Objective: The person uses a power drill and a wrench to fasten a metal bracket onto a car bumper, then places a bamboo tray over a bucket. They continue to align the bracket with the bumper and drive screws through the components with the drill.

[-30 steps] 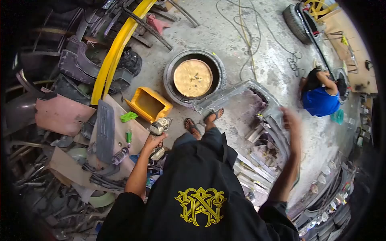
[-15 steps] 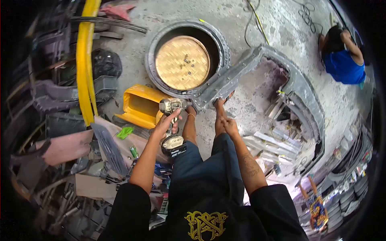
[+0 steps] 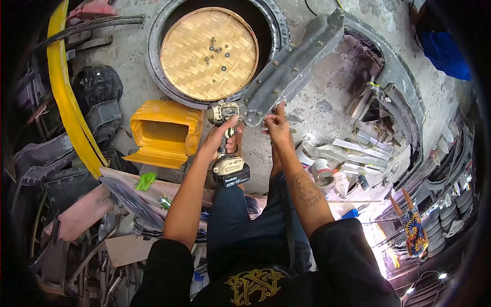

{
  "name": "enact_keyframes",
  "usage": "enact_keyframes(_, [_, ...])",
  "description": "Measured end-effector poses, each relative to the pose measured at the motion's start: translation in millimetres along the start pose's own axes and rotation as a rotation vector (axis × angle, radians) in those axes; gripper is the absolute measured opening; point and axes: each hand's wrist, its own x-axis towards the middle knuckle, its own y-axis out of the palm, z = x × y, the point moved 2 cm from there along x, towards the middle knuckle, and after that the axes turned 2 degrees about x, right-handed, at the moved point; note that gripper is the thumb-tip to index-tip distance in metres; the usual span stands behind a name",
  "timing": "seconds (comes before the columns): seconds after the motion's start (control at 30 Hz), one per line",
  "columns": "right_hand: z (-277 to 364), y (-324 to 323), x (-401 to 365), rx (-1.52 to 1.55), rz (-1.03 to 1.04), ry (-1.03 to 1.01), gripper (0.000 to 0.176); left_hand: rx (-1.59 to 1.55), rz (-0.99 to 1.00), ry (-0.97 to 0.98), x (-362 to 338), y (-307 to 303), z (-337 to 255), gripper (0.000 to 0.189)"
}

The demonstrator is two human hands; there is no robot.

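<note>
My left hand (image 3: 221, 138) is wrapped round the grip of a cordless impact driver (image 3: 228, 166) with a black battery. The driver's nose is at the near end of a dark grey moulded part (image 3: 286, 66) studded with bolts. Beside that end, my right hand (image 3: 276, 128) has its fingers bent together in a pinch; what they hold, if anything, is too small to make out. Several bolts and washers lie on a round woven tray (image 3: 204, 77), which rests in a black tyre-like ring (image 3: 153, 56).
A yellow plastic housing (image 3: 166, 134) lies left of the driver. Long yellow strips (image 3: 64, 92) and scrap panels fill the left side. Cans (image 3: 322, 171) and pale strips are at right. Another person in blue (image 3: 446, 53) is at upper right, and one in patterned clothing (image 3: 413, 231) at lower right.
The view has moved closer to the grey part and tray. My right hand has risen from near my knee to the part's near end. The driver stays in my left hand.
</note>
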Motion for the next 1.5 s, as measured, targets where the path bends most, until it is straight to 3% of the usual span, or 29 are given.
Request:
enact_keyframes(0.27, [-6, -10, 6, 0.269, 0.193, 0.108, 0.020, 0.316, -0.047, -0.076, 11, 7, -21, 0.049])
enact_keyframes(0.57, [17, -13, 30, -0.028, 0.369, 0.129, 0.036, 0.582, 0.006, -0.111, 40, -18, -31, 0.028])
enact_keyframes(0.67, [7, -16, 47, -0.151, 0.423, 0.196, 0.042, 0.526, 0.029, -0.154, 38, -16, -32, 0.025])
enact_keyframes(0.77, [34, -13, 31, -0.135, 0.386, 0.123, 0.045, 0.518, 0.008, -0.168, 37, -14, -32, 0.023])
enact_keyframes(0.87, [31, -12, 34, -0.128, 0.387, 0.246, 0.048, 0.526, -0.022, -0.162, 34, -13, -29, 0.021])
enact_keyframes(1.07, [32, -12, 25, -0.230, 0.337, 0.060, 0.049, 0.474, -0.024, -0.206, 37, -17, -29, 0.019])
enact_keyframes(1.27, [9, -19, 46, -0.331, 0.419, 0.118, 0.055, 0.395, -0.037, -0.229, 31, -10, -30, 0.020])
enact_keyframes(1.5, [26, -17, 27, -0.206, 0.376, 0.058, 0.030, 0.398, -0.041, -0.175, 27, -5, -34, 0.017])
